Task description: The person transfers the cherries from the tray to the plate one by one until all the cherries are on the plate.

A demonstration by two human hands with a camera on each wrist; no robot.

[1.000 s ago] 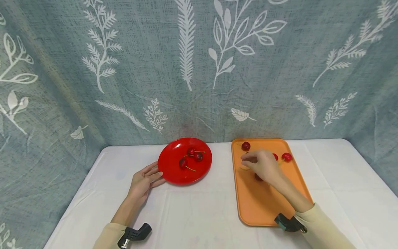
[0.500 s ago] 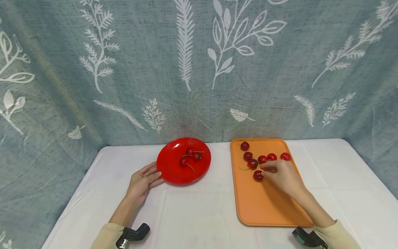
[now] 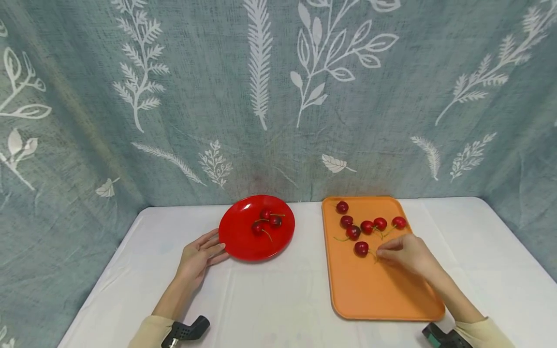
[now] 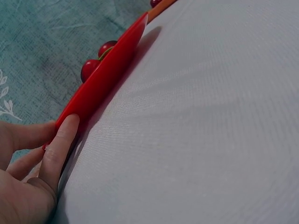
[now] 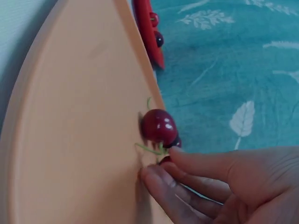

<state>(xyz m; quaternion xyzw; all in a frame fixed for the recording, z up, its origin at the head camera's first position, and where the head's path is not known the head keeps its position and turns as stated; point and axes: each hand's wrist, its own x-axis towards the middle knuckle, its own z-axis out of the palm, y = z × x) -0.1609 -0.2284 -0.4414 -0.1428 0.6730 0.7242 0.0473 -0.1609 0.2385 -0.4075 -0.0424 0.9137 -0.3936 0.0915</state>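
My left hand [image 3: 193, 261] holds the left rim of a red plate [image 3: 235, 241], thumb and fingers at its edge. On the plate lie 3 dark red cherries [image 3: 257, 227] with stems. Over the orange tray [image 3: 361, 295], my right hand [image 3: 411, 253] reaches with thumb and forefinger beside the stem [image 3: 373, 255] of the nearest cherry [image 3: 361, 249]. In the right wrist view a small gap shows between those fingertips [image 5: 152, 179]; no grip on the stem is plain. Several more cherries [image 3: 353, 232] lie on the tray's far half.
A white cloth [image 3: 278, 304] covers the table, with plate and tray side by side on it. Behind hangs a blue-green curtain [image 3: 196, 121] with white leaf prints. Dark wrist cameras [image 3: 184, 331] sit at both cuffs.
My right hand has drawn back, toward the near right, from above the clustered cherries to the nearest cherry's stem. The cherries it covered now show. My left hand stays at the plate.
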